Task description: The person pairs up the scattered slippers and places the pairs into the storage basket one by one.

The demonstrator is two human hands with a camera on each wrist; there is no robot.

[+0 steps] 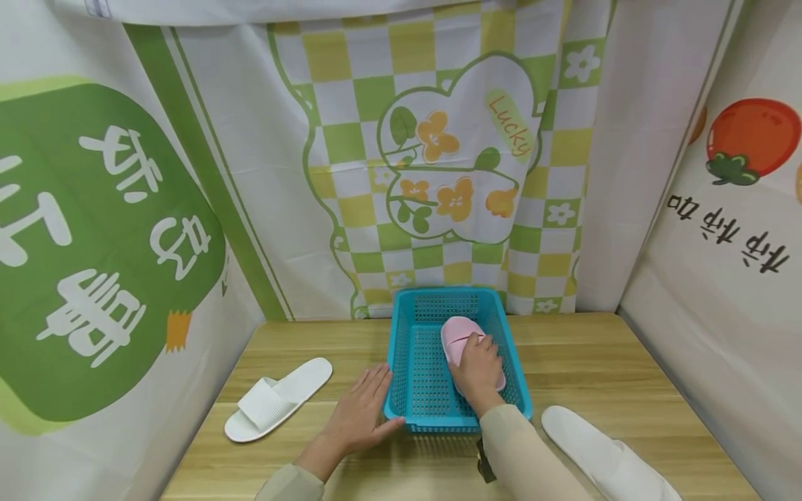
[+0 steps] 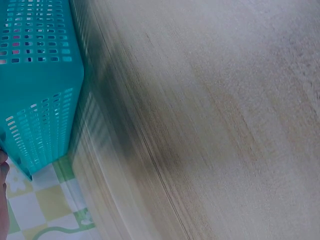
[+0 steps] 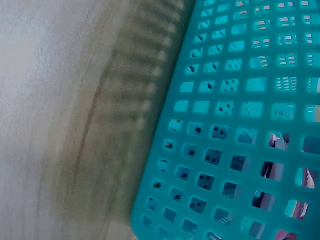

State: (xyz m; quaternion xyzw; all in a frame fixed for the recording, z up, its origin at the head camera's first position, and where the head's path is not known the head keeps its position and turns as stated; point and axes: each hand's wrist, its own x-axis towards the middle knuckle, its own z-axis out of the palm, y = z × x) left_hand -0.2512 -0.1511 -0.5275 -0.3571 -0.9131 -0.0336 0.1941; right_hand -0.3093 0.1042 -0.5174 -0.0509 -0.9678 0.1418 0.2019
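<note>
From here, best to steady the blue rectangular perforated-plastic basket (image 1: 438, 423) with the left hand (image 1: 363, 410), straight fingers on its left rim, and have the pale-pink rounded foam-looking slipper (image 1: 457, 330) clear the right wall. Slipper's inside, right half, under the right hand (image 1: 477, 365); those fingers look clamped over its middle, far end showing beyond them.

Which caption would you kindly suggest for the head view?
Right grip on a pink slide slipper inside a blue perforated plastic basket.
</note>
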